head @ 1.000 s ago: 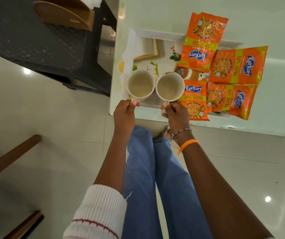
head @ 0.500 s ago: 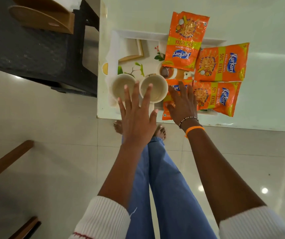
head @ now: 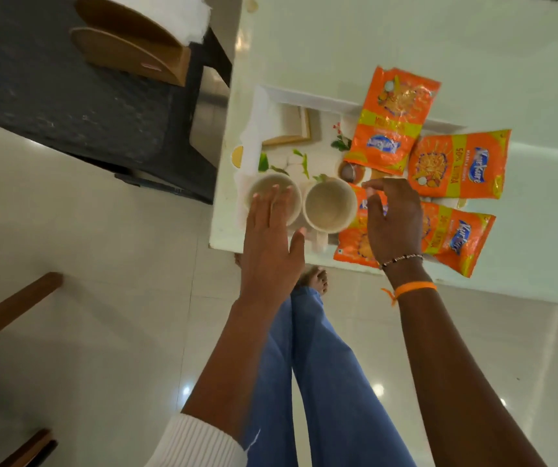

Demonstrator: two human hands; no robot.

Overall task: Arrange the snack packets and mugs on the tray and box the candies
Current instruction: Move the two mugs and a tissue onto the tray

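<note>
A white tray (head: 271, 106) with a printed picture lies at the near left corner of the pale table. Two empty cream mugs stand side by side on its near edge, the left mug (head: 264, 193) and the right mug (head: 330, 207). Several orange Kurkure snack packets lie on the tray's right side, among them one upright at the back (head: 392, 119) and one on the right (head: 456, 166). My left hand (head: 271, 244) hovers flat and open over the left mug. My right hand (head: 394, 220) hangs with fingers spread over the near packet (head: 353, 241). No candies show.
A dark chair (head: 78, 85) with a brown wooden holder (head: 129, 52) stands left of the table (head: 473, 45). My jeans-clad legs (head: 321, 382) and bare feet are below the table edge. Wooden furniture legs (head: 11, 308) sit on the tiled floor at left.
Both hands let go of the mug handles a second ago and lifted. The left hand now hovers over the left mug; the right hand has its fingers spread above the near packet.
</note>
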